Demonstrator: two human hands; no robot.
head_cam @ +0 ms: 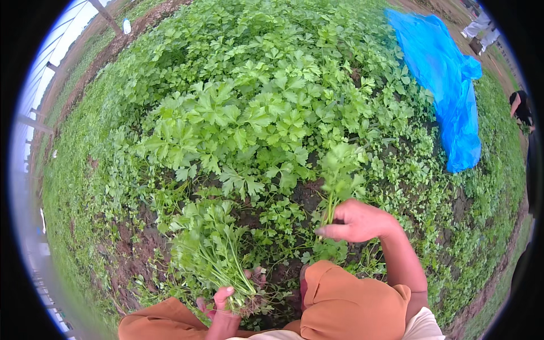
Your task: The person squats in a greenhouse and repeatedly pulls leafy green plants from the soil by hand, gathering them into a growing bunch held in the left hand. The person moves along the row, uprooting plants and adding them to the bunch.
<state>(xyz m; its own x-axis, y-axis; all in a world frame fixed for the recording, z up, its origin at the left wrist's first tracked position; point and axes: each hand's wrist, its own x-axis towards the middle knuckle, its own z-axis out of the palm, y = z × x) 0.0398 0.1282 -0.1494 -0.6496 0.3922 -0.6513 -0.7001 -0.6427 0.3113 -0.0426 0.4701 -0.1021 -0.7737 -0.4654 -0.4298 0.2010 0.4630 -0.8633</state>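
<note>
My left hand (224, 299) grips a bunch of leafy green herb (212, 250), celery or parsley by its leaves. Its pale stems gather at the hand, and thin roots (255, 301) hang from the base at the right. My right hand (361, 222) pinches a smaller sprig of the same herb (340, 174) by its stems, leaves upward and slightly blurred. Both hands are low over the bed, one on each side. Taller plants of this herb (259, 114) grow thickly just beyond them.
A blue plastic sheet or bag (446, 85) lies on the plants at upper right. Bare soil (136, 250) shows at left. My bent knee (355, 297) is beside my right arm. Posts (106, 17) and a white bottle (126, 26) stand at upper left. Other people (522, 106) are at far right.
</note>
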